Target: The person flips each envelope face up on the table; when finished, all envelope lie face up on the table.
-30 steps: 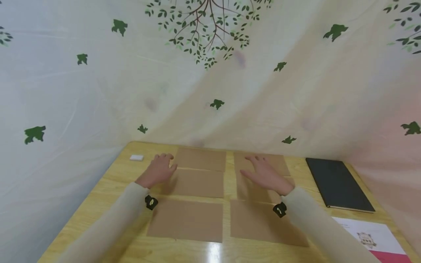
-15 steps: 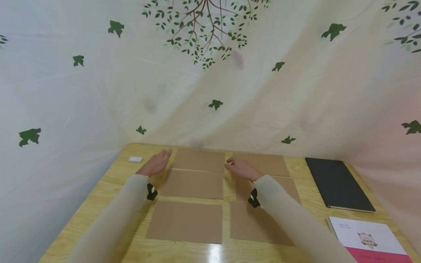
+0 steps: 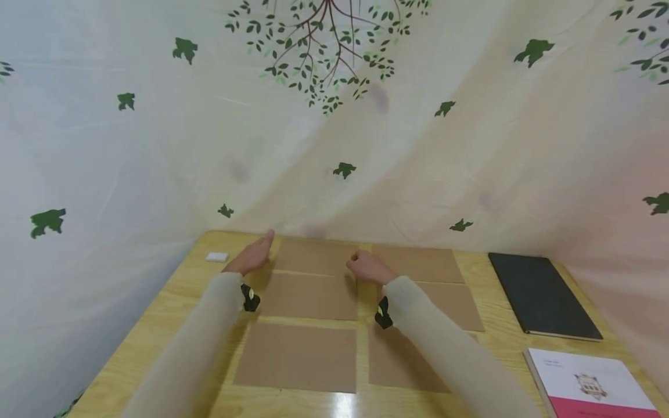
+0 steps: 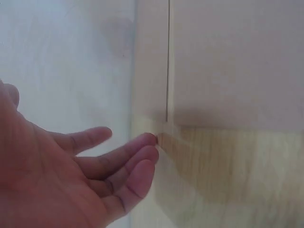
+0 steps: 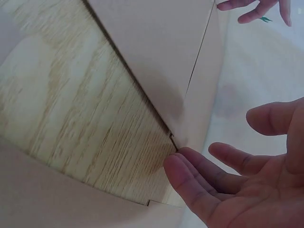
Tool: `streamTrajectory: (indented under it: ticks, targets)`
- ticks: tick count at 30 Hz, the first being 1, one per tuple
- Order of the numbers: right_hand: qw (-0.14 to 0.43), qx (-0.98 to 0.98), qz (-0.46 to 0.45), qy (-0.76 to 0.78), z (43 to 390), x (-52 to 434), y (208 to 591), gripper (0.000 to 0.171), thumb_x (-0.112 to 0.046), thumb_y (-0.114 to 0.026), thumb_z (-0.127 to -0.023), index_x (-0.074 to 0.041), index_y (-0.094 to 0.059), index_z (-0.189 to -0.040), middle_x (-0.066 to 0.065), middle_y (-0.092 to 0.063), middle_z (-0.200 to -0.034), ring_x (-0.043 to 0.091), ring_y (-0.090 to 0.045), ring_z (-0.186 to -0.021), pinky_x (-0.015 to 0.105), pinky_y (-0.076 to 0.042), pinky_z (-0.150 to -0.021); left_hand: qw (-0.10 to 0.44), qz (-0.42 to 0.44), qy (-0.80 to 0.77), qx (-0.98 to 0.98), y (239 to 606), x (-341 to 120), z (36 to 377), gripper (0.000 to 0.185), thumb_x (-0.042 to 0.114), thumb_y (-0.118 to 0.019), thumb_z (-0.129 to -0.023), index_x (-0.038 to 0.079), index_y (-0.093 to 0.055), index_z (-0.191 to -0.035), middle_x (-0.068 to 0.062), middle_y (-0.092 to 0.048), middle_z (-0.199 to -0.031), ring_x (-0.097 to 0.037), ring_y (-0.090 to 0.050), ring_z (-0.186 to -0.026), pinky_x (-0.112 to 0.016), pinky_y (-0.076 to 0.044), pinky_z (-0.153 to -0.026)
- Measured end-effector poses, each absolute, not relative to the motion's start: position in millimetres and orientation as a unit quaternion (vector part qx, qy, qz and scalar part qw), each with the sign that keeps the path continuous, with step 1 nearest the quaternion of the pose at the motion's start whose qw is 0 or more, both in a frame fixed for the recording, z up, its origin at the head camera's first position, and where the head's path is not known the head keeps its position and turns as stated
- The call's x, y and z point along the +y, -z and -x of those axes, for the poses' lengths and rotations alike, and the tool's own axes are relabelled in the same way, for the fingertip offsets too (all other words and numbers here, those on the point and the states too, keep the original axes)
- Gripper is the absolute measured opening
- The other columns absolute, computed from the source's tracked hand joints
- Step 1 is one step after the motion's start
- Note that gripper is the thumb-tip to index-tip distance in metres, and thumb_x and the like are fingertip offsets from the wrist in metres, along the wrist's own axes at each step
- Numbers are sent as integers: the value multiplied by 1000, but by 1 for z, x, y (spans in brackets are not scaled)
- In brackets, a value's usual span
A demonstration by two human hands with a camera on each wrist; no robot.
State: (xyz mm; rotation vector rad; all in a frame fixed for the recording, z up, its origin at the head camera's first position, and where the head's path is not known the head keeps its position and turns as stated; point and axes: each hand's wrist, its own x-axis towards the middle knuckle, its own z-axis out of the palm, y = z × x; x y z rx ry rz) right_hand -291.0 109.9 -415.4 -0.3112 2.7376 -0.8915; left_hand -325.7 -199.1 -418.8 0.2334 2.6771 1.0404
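Note:
Several brown cardboard sheets lie in two columns on a wooden table [image 3: 172, 302]. My left hand [image 3: 255, 256] is at the left edge of the far left sheet [image 3: 315, 255], fingers straight. In the left wrist view, the left hand's fingertips [image 4: 149, 141] touch that sheet's corner [image 4: 164, 137]. My right hand [image 3: 366, 267] is at the same sheet's right edge, in the gap between the columns. The right wrist view shows the right hand's fingertips [image 5: 183, 156] against the sheet's corner [image 5: 180, 128], fingers relaxed. Neither hand holds anything.
A black notebook [image 3: 543, 296] lies at the right of the table, with a white and pink booklet [image 3: 590, 383] nearer to me. A small white block [image 3: 216, 256] sits at the far left. A leaf-printed cloth [image 3: 334, 116] hangs close behind the table.
My right hand has moved left from the right column's far sheets to the gap beside the far left sheet. My left hand has slid a little farther along that sheet's left edge.

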Motion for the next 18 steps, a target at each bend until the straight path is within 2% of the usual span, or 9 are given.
streamTrajectory:
  ticks: [3, 8, 14, 15, 18]
  targets:
    - [117, 940, 102, 305, 293, 110, 418, 40, -24, -42, -97, 4, -54, -124, 18, -56, -124, 28, -54, -106, 43, -44, -88, 131, -76, -353, 923, 415, -193, 327, 85, 60, 2, -95, -3, -19, -148, -30, -54, -121, -40, -54, -109, -53, -27, -104]
    - [110, 941, 102, 305, 294, 112, 419, 39, -23, -43, -97, 4, -56, -121, 17, -58, -120, 26, -55, -100, 41, -46, -86, 141, -52, -361, 920, 410, -185, 331, 90, 62, 2, -94, -6, -31, -142, -26, -58, -109, -39, -54, -103, -52, -34, -98]
    - [115, 938, 104, 311, 294, 113, 423, 37, -24, -44, -97, 3, -58, -119, 13, -62, -110, 21, -56, -88, 35, -47, -76, 152, -26, -354, 922, 410, -179, 332, 94, 63, 3, -93, -9, -38, -138, -28, -53, -122, -41, -46, -117, -52, -29, -102]
    - [113, 938, 104, 312, 295, 113, 423, 37, -23, -45, -96, 3, -59, -118, 13, -62, -109, 20, -56, -87, 35, -47, -76, 154, -19, -356, 922, 410, -179, 333, 95, 64, 4, -92, -9, -38, -138, -27, -54, -122, -40, -48, -115, -51, -30, -102]
    - [101, 938, 102, 314, 295, 113, 424, 35, -21, -45, -96, 4, -60, -116, 13, -63, -106, 21, -56, -86, 35, -47, -77, 165, 11, -372, 913, 411, -178, 335, 101, 70, 4, -88, -8, -45, -131, -24, -58, -103, -35, -55, -94, -47, -37, -91]
